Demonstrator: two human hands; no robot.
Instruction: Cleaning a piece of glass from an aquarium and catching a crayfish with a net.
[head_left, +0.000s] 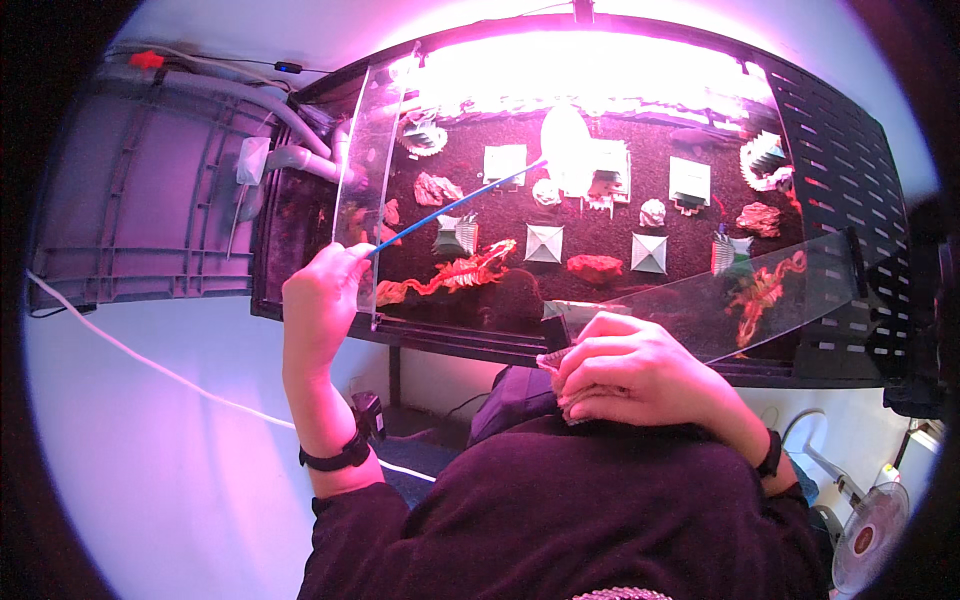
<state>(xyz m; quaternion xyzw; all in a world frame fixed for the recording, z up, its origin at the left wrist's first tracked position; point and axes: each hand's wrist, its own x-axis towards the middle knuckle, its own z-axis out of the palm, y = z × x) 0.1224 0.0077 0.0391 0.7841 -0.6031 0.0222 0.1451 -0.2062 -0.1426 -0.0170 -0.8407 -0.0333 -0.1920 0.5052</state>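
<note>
Before me stands an open-topped aquarium (480, 341) lit in bright pink-white. My left hand (330, 281) pinches a thin blue stick (457, 205) over its left front part; the stick slants up and right to a glaring white patch at its far end, so its tip is hard to make out. A crumpled cloth (592, 397) is in my right hand (626, 367), at the front rim. Beside that hand a clear cover panel (690, 311) lies slanted over the tank's right front. Model buildings (544, 244), rocks (594, 267) and red-orange dragon figures (469, 271) sit over dark gravel.
A clear strip (373, 180) crosses the tank's left side, near grey pipes (300, 160). Black slotted panels (847, 210) cover the right end. A grey plastic panel (150, 195) stands at left. A white cable (165, 369) runs below it; a fan (870, 536) is at lower right.
</note>
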